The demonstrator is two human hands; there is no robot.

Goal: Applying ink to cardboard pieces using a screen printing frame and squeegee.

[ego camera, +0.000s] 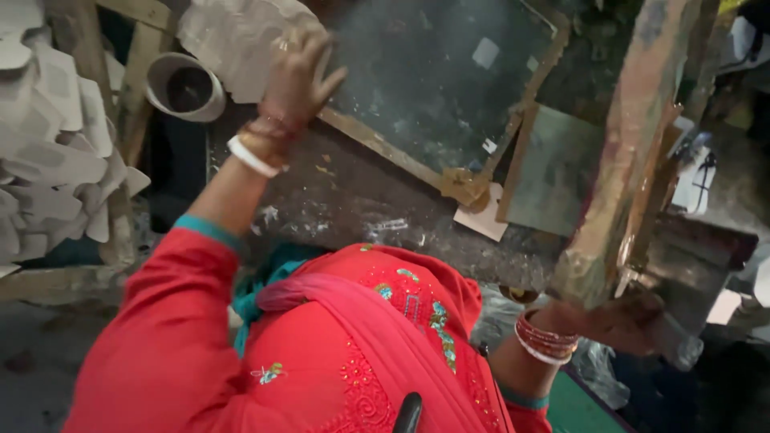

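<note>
- Up at the top, left hand with fingers spread, pressed on a pale grey moulded pulp sheet, seemingly lifting it off or laying it down beside the frame.
- Lower right, right hand closed around the foot of a worn, paint-streaked wooden lever, tilted up and away, probably gripped there for leverage.
- Between the two, a dark mesh screen in a wooden frame, slanted across the bench, likely angled so the sheet comes free.
- Stacked at far left on a rough timber rack, pale pulp cut-outs, apparently set aside together.
- Near the sheet, a grey round pipe opening.
- Underneath, a dark, scuffed bench flecked with pale scraps; a tan card piece at the frame's corner.
- Dim, cluttered workshop; red embroidered sleeves and bangles on both wrists.
</note>
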